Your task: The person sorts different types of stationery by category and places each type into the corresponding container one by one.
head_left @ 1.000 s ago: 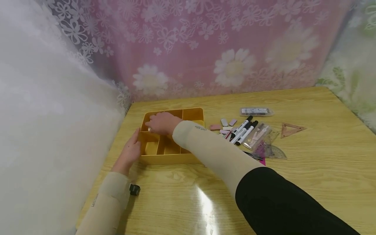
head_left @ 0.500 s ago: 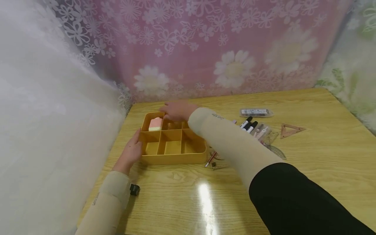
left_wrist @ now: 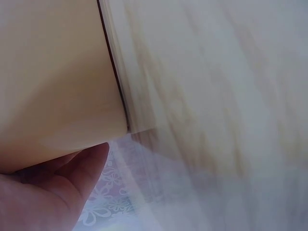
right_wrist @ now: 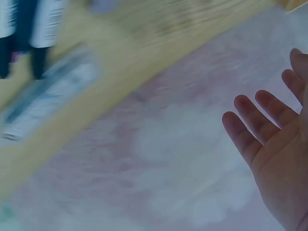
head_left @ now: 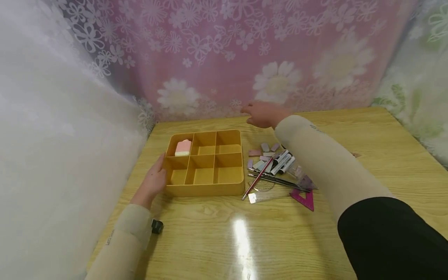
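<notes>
My left hand (head_left: 152, 181) rests against the left side of a yellow box (head_left: 205, 190) divided into several compartments. In the left wrist view, its fingers (left_wrist: 89, 166) lie along the box wall (left_wrist: 62, 82) near a corner, and part of the hand is hidden behind it. A small pink block with a cream lower edge (head_left: 183, 148) sits in the back left compartment; its kind is unclear. My right hand (head_left: 266, 114) hovers over the table's back edge, right of the box, holding nothing. The right wrist view shows its fingers (right_wrist: 248, 137) spread and relaxed.
Right of the box lie several small erasers (head_left: 255, 153), black-and-white markers (head_left: 282, 165), a red pencil (head_left: 257, 179), dark pencils (head_left: 276, 180), a clear ruler (head_left: 269, 196) and a magenta set square (head_left: 303, 200). A clear case (right_wrist: 53, 94) lies near the back edge. My right sleeve covers part of the pile.
My right hand has left the back left compartment, where the pink block now shows, and has moved right beyond the box. The left hand has stayed at the box's side.
</notes>
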{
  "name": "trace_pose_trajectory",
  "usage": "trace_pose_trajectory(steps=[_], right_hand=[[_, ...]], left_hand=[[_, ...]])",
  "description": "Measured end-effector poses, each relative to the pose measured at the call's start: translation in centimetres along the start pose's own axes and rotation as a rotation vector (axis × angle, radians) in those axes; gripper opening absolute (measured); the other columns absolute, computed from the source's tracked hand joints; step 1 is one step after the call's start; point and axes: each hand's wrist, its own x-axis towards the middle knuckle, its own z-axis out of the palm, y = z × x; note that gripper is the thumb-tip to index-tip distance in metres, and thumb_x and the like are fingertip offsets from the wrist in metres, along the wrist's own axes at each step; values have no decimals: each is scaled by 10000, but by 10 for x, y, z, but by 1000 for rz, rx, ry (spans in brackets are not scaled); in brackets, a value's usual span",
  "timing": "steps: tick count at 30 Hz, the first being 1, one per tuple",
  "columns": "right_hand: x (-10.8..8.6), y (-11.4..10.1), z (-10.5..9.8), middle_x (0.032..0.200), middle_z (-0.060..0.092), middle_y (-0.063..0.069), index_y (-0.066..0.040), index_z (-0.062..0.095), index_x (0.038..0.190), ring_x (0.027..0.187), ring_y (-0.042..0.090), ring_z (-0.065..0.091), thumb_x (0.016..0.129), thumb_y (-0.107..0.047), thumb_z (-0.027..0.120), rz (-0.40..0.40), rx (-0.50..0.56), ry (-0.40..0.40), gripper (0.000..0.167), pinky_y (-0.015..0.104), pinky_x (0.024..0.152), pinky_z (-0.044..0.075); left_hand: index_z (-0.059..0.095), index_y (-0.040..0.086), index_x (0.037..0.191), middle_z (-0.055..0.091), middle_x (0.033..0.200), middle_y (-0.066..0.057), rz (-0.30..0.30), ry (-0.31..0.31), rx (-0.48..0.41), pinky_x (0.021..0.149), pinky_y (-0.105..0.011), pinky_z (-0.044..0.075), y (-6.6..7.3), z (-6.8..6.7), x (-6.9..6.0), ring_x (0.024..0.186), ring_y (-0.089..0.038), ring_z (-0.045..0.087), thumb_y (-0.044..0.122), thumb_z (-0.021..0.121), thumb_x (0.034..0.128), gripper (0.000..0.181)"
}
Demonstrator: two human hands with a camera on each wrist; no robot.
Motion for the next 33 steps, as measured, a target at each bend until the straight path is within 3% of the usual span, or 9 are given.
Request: trace_pose_trajectory(steps=[7, 11, 17, 26, 29, 33], right_hand=[[-43, 67, 35, 1429, 466, 279, 10, 538, 1370, 1226, 454, 519, 1024, -129, 549, 76, 121, 89, 373, 604, 993, 439], [-71, 101, 50, 1347, 528, 309, 47, 559, 1301, 1074, 439, 595, 984, -108, 586, 146, 159, 90, 353, 588, 868, 494], [-104, 138, 74, 1353, 522, 317, 66, 558, 1317, 1052, 413, 595, 943, -103, 605, 251, 260, 32, 413, 574, 801, 512], [-114, 141, 87, 1306, 559, 253, -22, 591, 1266, 1060, 404, 548, 926, -120, 625, 323, 325, -3, 356, 622, 854, 477], [-118, 128, 87, 1303, 552, 233, -37, 546, 1309, 1099, 413, 539, 915, -108, 649, 354, 347, -4, 413, 621, 843, 483], [-131, 100, 82, 1194, 571, 211, -46, 497, 1290, 972, 371, 545, 932, -60, 617, 381, 332, 5, 377, 515, 728, 489]], left_hand=[[34, 116, 1642, 118, 1679, -150, 4, 5, 1, 1214, -563, 91, 3, -2, 1, 1529, -355, 99, 128, 222, 1067, 606], [30, 120, 1642, 120, 1679, -146, 8, 3, 1, 1214, -562, 98, 5, -2, 1, 1528, -352, 103, 130, 221, 1067, 606], [34, 87, 1637, 120, 1673, -176, 11, 1, 8, 1216, -554, 97, 5, -2, -1, 1526, -364, 101, 108, 227, 1052, 616], [11, 93, 1637, 94, 1677, -175, 3, -5, 20, 1215, -560, 96, 6, -4, 0, 1528, -369, 78, 96, 216, 1054, 618], [9, 95, 1637, 90, 1678, -168, 0, -9, 0, 1215, -560, 93, 5, -3, 1, 1529, -363, 72, 93, 216, 1052, 621], [1, 93, 1636, 71, 1681, -164, -10, -16, -6, 1218, -551, 84, 2, -1, 1, 1532, -354, 54, 95, 213, 1053, 620]])
